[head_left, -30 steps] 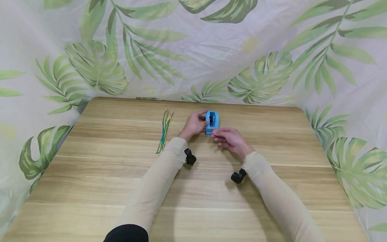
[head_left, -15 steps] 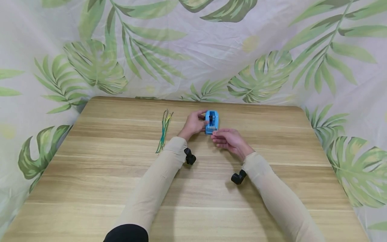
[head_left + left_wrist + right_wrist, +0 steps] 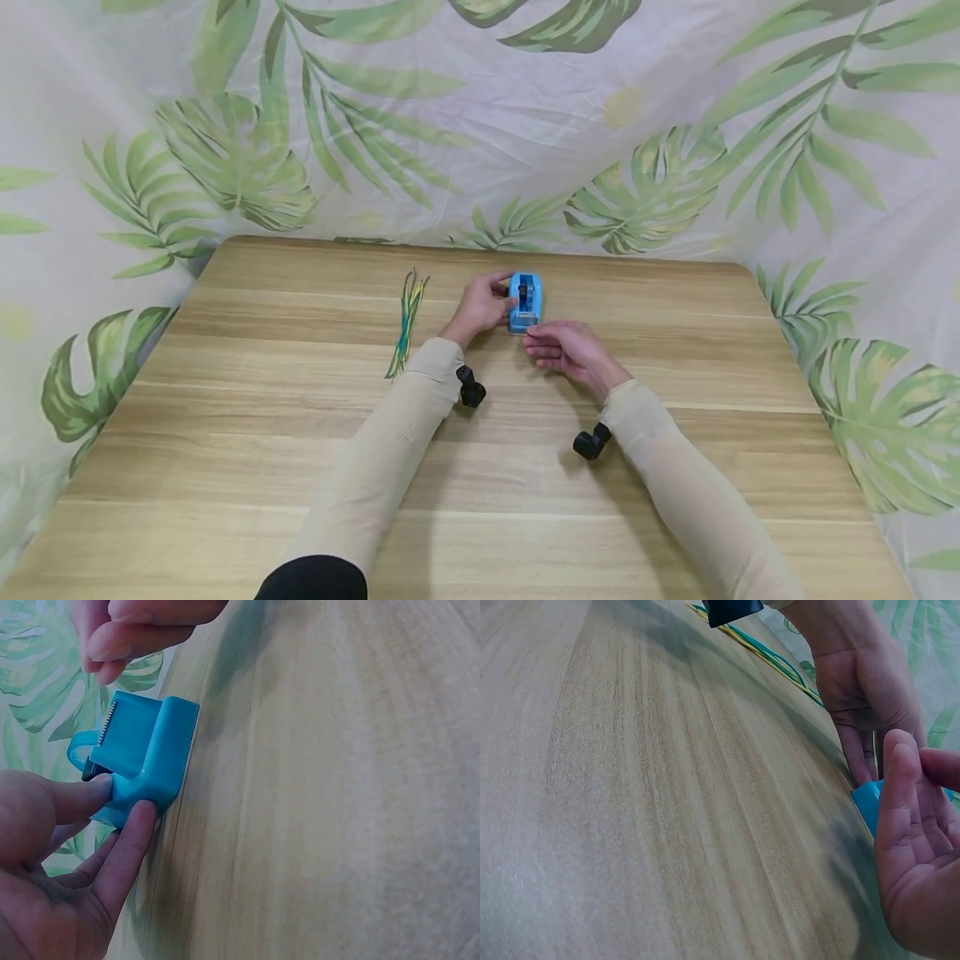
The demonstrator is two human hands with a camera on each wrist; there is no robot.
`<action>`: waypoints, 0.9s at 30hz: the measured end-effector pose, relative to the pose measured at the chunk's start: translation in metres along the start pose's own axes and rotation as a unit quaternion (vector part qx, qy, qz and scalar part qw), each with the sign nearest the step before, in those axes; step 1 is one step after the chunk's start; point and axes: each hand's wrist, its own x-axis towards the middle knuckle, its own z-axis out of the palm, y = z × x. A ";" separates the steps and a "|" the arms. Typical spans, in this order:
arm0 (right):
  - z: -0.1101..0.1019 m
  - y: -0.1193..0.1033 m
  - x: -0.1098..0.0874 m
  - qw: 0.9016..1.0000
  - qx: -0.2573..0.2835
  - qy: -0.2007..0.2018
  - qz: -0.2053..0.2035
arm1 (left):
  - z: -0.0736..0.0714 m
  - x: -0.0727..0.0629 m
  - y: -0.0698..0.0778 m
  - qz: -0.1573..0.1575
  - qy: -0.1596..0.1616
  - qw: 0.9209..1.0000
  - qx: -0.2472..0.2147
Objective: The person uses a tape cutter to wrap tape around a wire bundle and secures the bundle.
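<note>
A blue tape dispenser (image 3: pixel 526 304) stands near the far middle of the table, its serrated cutter showing in the left wrist view. My left hand (image 3: pixel 483 307) grips its left side, thumb and fingers on the blue body (image 3: pixel 139 754). At the dispenser's near end, my right hand (image 3: pixel 570 348) holds thumb and forefinger together in a pinch. A faint clear strip, apparently tape (image 3: pixel 104 705), runs between the cutter and those fingertips; it is hard to make out. The right hand's other fingers are loosely bent and apart from the dispenser.
A bundle of green and yellow wires or ties (image 3: pixel 408 327) lies left of the left hand. The wooden table (image 3: pixel 517 533) meets a leaf-patterned cloth (image 3: pixel 525 125) at its far edge. Black wrist cameras (image 3: pixel 471 387) stick out from both sleeves.
My right hand has drawn back very slightly from the dispenser toward me, its fingers still pinched. The left hand keeps its hold, and the dispenser stays in place.
</note>
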 end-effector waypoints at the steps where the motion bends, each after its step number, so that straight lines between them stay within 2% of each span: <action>1: 0.000 0.000 0.000 1.000 0.000 0.000 0.000 | 0.000 0.000 0.000 0.000 0.000 1.000 0.000; 8: 0.002 0.002 -0.002 1.000 -0.005 0.006 -0.001 | 0.000 -0.001 0.000 0.000 0.000 1.000 -0.004; 27: 0.002 0.004 -0.005 1.000 -0.009 -0.011 -0.006 | 0.000 -0.001 0.002 -0.005 0.000 1.000 -0.005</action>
